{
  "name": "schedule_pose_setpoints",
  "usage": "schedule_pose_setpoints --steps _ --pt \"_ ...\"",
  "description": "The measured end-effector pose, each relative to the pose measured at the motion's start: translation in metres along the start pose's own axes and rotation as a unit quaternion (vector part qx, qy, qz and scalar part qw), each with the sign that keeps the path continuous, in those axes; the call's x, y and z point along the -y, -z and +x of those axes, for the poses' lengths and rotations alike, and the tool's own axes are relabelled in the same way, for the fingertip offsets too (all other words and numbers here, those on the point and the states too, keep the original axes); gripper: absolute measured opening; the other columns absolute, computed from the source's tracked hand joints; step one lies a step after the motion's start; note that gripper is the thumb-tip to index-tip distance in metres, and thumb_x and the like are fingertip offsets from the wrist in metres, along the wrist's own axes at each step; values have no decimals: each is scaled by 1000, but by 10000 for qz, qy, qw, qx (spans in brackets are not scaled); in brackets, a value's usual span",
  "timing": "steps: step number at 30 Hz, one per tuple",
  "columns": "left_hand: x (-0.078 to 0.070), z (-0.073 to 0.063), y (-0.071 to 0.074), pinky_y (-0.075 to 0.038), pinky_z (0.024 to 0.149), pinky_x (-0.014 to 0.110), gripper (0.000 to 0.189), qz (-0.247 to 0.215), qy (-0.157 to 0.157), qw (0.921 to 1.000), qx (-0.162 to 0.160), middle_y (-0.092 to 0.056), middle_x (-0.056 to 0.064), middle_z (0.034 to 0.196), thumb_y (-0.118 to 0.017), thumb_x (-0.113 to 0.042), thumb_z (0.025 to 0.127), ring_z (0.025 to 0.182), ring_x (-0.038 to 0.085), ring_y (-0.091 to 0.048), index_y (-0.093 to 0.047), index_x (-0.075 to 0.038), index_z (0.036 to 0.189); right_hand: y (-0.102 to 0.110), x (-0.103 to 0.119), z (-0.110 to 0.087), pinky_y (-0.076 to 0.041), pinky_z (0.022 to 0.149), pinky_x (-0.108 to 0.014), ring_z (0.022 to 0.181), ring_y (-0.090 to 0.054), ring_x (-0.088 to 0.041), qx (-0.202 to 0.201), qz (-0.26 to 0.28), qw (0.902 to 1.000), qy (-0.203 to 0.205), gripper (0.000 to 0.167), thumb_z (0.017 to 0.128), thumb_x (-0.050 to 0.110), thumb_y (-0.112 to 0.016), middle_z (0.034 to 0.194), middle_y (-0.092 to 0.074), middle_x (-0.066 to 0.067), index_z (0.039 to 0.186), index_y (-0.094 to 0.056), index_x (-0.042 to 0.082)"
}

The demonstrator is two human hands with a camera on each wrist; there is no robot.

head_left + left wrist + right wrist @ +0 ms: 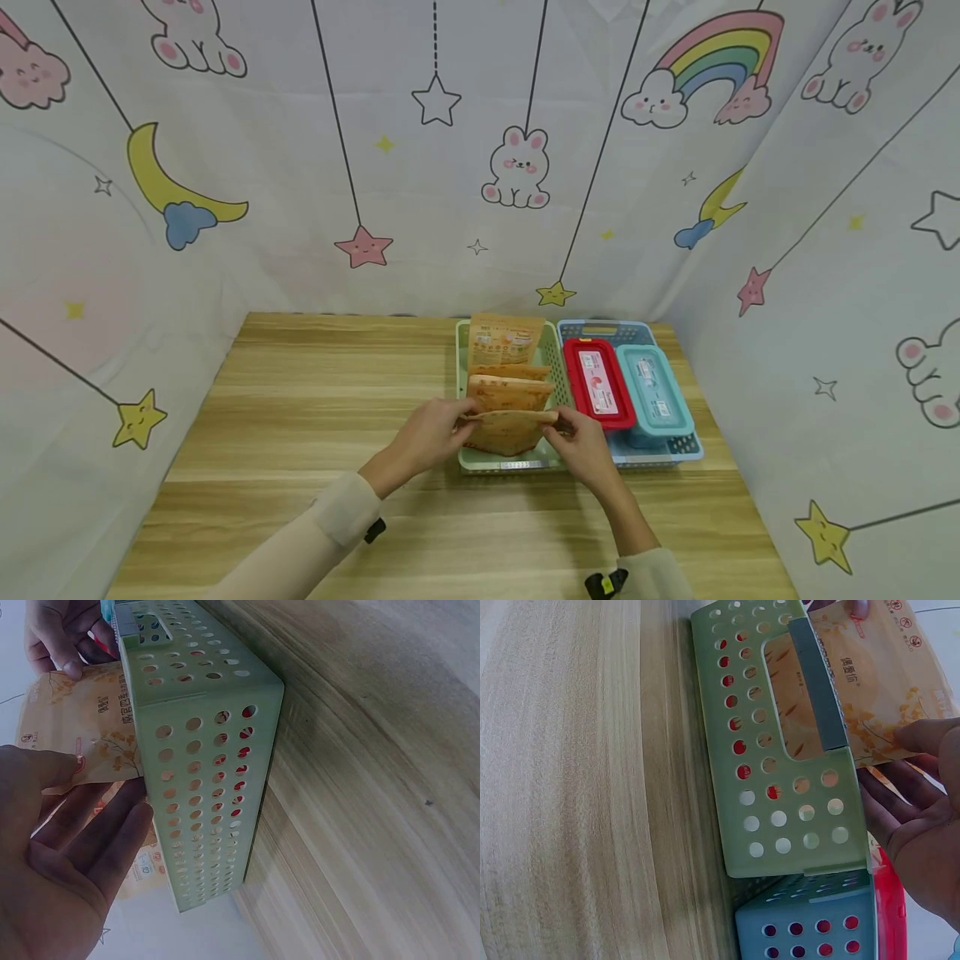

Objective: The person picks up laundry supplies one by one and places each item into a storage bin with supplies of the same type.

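Observation:
Both hands hold one tan printed packet, soft-looking, with leafy sprigs and Chinese characters on it. It stands in the front part of a green perforated basket. My left hand pinches its upper left corner between thumb and fingers. At the upper right corner my right hand pinches it the same way. Behind it stand more tan packets in a row, and the tallest packet leans at the back. In the left wrist view the packet rises above the basket's wall; its lower part is hidden.
A blue perforated basket stands against the green one's right side. It holds a red-lidded box and a teal-lidded box. Both baskets are on a wood-grain table, near a cartoon-printed curtain behind the far edge.

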State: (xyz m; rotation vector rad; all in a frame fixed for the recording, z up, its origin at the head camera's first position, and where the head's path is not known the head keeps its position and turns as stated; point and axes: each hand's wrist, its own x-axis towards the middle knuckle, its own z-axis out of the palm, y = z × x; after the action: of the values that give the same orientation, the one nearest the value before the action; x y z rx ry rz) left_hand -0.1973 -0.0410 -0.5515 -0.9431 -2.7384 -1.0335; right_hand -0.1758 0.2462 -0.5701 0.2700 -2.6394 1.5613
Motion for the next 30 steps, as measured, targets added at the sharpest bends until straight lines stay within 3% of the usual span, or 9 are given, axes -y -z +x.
schedule_pose_setpoints --steps 10,14,19,24,30 --pt "-4 -1 6 -63 80 33 19 -93 98 9995 300 -78 1 115 -72 -13 102 95 15 -77 -74 -16 121 1 7 -1 -63 85 -36 104 -75 -25 167 19 9996 -211 16 96 1 -76 109 -77 -8 111 -76 7" --pt "-7 -1 12 -62 85 35 20 -231 135 9986 465 -77 1 119 -72 -20 103 99 15 -76 -73 -16 123 4 10 -2 -63 85 -36 103 -74 -23 229 11 9997 -88 19 96 3 -78 108 -77 -7 114 -76 7" --pt "-11 1 24 -60 94 43 30 -456 117 9968 651 -75 4 123 -71 -30 105 110 21 -73 -71 -12 129 9 17 -2 -63 88 -39 99 -72 -19 372 -292 9987 181 25 94 13 -82 109 -76 -1 118 -74 11" --pt "-13 5 34 -58 96 51 40 -663 30 9948 774 -73 11 127 -71 -35 104 115 32 -72 -68 -7 133 14 25 -2 -60 95 -46 107 -70 -21 490 -497 9973 240 34 94 25 -85 116 -75 -1 123 -72 13" --pt "-17 6 41 -58 97 49 41 -685 -109 9948 752 -73 7 129 -72 -41 103 117 28 -71 -68 -13 132 20 35 -3 -57 100 -53 114 -70 -30 581 -490 9964 372 44 94 35 -84 120 -75 -11 127 -70 10"
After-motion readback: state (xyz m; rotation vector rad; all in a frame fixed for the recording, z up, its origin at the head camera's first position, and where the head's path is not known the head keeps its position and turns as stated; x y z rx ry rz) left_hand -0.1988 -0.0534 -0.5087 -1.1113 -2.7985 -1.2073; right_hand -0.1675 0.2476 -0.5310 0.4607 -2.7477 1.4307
